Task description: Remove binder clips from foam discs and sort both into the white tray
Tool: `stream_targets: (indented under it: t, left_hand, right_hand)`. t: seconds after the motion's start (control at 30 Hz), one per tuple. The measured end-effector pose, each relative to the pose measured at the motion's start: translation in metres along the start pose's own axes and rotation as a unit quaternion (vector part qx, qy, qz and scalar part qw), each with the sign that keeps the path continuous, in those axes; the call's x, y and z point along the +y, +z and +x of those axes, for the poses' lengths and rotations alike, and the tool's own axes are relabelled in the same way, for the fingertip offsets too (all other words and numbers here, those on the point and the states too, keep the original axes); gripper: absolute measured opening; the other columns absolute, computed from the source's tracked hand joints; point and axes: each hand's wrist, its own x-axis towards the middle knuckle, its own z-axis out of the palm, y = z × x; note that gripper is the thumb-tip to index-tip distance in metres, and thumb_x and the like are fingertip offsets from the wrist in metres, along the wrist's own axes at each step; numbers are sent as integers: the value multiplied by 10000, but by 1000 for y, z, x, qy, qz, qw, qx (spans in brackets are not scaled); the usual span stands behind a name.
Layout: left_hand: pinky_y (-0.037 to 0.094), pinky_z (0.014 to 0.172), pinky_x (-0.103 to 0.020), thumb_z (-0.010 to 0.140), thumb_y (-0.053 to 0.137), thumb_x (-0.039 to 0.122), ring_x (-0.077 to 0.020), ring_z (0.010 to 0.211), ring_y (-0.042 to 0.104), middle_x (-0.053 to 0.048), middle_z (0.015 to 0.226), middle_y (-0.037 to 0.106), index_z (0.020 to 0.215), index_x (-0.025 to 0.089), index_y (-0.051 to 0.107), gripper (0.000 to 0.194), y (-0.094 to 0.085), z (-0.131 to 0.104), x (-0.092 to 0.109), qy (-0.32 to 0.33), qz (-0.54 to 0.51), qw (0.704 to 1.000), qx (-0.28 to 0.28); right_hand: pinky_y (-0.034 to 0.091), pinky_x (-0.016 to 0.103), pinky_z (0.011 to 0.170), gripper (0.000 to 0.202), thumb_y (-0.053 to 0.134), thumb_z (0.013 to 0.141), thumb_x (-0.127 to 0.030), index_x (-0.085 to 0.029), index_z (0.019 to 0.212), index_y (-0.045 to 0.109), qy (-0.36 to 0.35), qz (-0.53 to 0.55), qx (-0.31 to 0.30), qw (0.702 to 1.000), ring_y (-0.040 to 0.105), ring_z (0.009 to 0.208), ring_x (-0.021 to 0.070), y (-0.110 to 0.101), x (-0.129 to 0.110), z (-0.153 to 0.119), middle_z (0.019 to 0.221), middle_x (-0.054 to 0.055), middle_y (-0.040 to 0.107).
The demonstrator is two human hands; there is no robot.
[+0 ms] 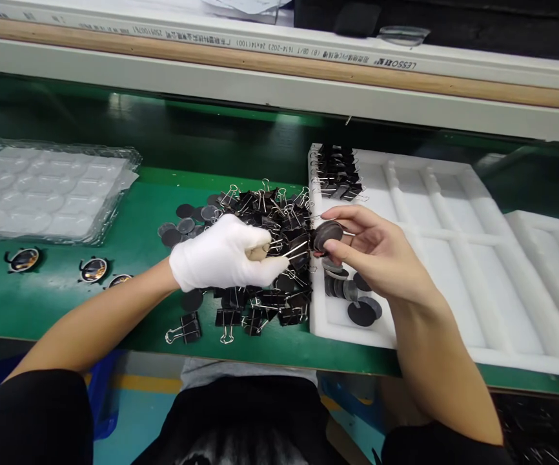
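My left hand [226, 255], in a white glove, is closed in a pinch over the pile, thumb and fingers on the wire handle of a black binder clip [299, 258]. Bare, my right hand [374, 248] holds a small stack of dark round discs [328, 236] between thumb and fingers. A wire handle shows behind these discs; whether it belongs to a clip in the same hand I cannot tell. Beneath and around my left hand lies a heap of black binder clips [260, 205]. More dark discs [361, 311] lie in the white tray [318, 326] below my right hand.
Rows of binder clips [337, 171] fill the white tray's far left compartment. Loose grey discs [186, 225] lie left of the heap. At left are clear plastic blister trays [42, 190] and several small round ornaments [93, 270]. A pale ledge [260, 87] crosses behind the green table [153, 194].
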Motion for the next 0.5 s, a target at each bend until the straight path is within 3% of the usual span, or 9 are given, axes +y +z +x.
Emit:
stream_targets:
  t: [0.13, 0.27, 0.5]
  left_hand:
    - [177, 446, -198, 847, 620, 299, -41, 488, 191, 87, 478, 253, 558, 168, 301, 450, 5, -2, -1, 15, -3, 1000, 5]
    - [177, 450, -187, 874, 612, 300, -37, 498, 197, 85, 498, 243, 568, 162, 306, 454, 7, -2, 1, -1, -25, 999, -24]
    - [190, 450, -200, 862, 612, 343, -47, 499, 196, 79, 501, 236, 562, 174, 295, 468, 10, 1, 5, -33, -29, 998, -39]
  right_hand:
    - [655, 322, 757, 270, 863, 825, -273, -211, 1063, 751, -32, -34, 26, 999, 723, 758, 163, -2, 1, 2, 906, 42, 743]
    - [678, 352, 831, 276, 888, 792, -289, -215, 1037, 786, -51, -75, 65, 994, 747, 832, 185, -1, 1, 0, 969, 58, 766]
    - [676, 346, 872, 293, 893, 788, -322, -237, 1054, 806, -48, -93, 40, 994, 752, 889, 192, 2, 1, -3, 1034, 59, 773]
